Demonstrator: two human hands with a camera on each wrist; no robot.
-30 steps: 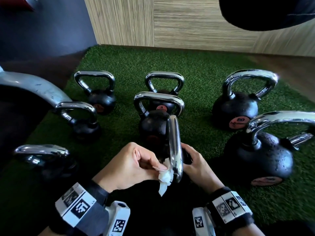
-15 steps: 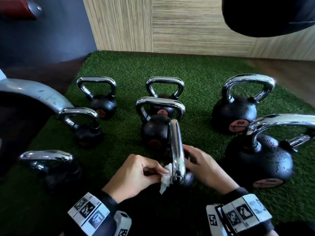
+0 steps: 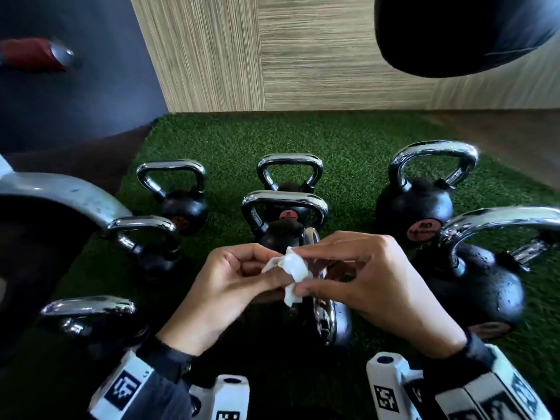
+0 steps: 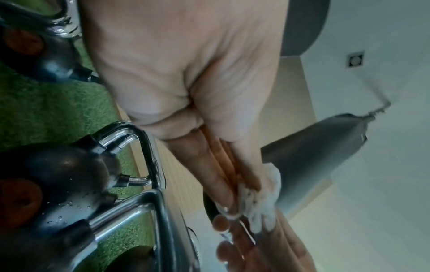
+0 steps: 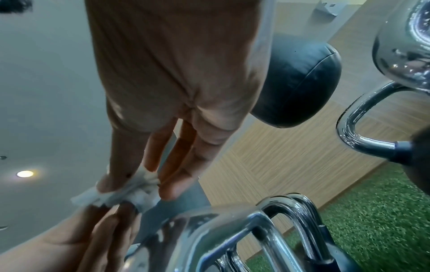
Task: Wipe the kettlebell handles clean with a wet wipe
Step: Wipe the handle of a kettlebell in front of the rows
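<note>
Both hands, left hand [image 3: 230, 286] and right hand [image 3: 363, 280], pinch a crumpled white wet wipe [image 3: 292, 269] between them, above the nearest kettlebell's smooth chrome handle [image 3: 324, 322].

Both hands [image 3: 230, 286] lifted the wet wipe [image 3: 293, 268] off the handle [image 3: 322, 319].

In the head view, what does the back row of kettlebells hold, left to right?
Small black kettlebell with chrome handle → middle black kettlebell with chrome handle → large black kettlebell with chrome handle and orange label.
</note>
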